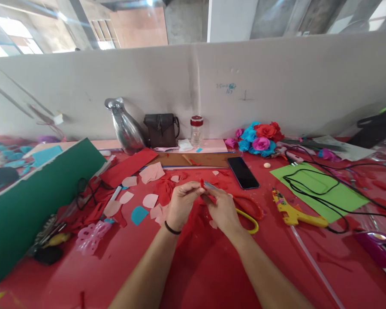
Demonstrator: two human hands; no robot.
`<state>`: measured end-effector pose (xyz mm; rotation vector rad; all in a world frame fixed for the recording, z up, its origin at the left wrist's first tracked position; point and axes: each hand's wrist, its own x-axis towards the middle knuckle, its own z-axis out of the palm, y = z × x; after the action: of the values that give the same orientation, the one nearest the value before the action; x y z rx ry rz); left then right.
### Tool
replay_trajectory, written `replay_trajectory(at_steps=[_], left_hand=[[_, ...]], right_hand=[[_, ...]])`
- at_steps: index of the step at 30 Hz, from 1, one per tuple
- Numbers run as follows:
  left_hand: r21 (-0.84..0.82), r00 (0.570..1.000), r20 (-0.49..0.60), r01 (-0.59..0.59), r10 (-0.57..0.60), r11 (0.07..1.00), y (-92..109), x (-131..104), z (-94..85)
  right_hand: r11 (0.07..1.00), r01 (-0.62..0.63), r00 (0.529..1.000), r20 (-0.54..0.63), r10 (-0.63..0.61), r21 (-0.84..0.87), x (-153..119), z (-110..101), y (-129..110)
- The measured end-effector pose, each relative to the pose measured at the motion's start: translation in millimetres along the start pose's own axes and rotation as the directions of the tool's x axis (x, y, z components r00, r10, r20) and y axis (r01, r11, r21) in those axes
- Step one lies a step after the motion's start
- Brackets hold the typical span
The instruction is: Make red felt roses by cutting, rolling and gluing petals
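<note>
My left hand (184,201) and my right hand (223,208) meet above the middle of the red table (131,270). Between their pinched fingertips is a small red piece (202,183), its lower part hidden by the fingers. A dark band circles my left wrist. Behind and left of my hands lie red paper petals (165,191) and pink petals (150,201), with a blue petal (139,215) among them. Scissors with red and yellow handles (249,221) lie beside my right hand, partly covered by it.
A yellow glue gun (297,215) and black cables lie right, near green paper (318,186). A phone (243,172), a paper flower bouquet (260,138), a glass jar (197,131), a bag (161,130) and a metal jug (126,126) stand or lie behind. A green box (35,206) is left.
</note>
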<state>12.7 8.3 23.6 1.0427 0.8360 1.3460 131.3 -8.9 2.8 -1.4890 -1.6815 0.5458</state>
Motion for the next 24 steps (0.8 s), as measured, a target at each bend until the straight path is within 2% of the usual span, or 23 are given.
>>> replay_trajectory(at_steps=[4, 7, 9, 17, 20, 24], left_hand=[[-0.16, 0.995, -0.094, 0.012, -0.028, 0.987, 0.9, 6.8, -8.5], [-0.317, 0.984, -0.177, -0.042, -0.015, 0.947, 6.6, 15.3, -22.7], [-0.353, 0.979, -0.205, -0.063, -0.012, 0.933, 9.5, 20.4, -31.4], [-0.251, 0.96, -0.276, -0.117, 0.044, 0.961, 9.8, 27.3, -42.9], [-0.213, 0.946, -0.321, -0.118, 0.044, 0.97, 14.6, 26.3, -46.9], [-0.117, 0.959, -0.281, 0.002, -0.035, 0.993, 17.5, 23.9, -45.6]], right_hand=[[0.983, -0.036, 0.999, 0.019, 0.04, -0.179, -1.5, -3.3, 0.7], [0.946, -0.08, 0.996, 0.011, 0.088, -0.316, -2.2, -6.2, 2.7], [0.926, -0.083, 0.994, 0.029, 0.101, -0.37, -2.2, -7.2, 3.8], [0.914, 0.011, 0.972, 0.218, 0.085, -0.406, -2.7, -7.9, 6.2], [0.915, 0.009, 0.979, 0.191, 0.075, -0.403, -1.1, -14.5, 12.3], [0.878, 0.004, 0.989, 0.129, 0.065, -0.478, 1.9, -22.3, 19.8]])
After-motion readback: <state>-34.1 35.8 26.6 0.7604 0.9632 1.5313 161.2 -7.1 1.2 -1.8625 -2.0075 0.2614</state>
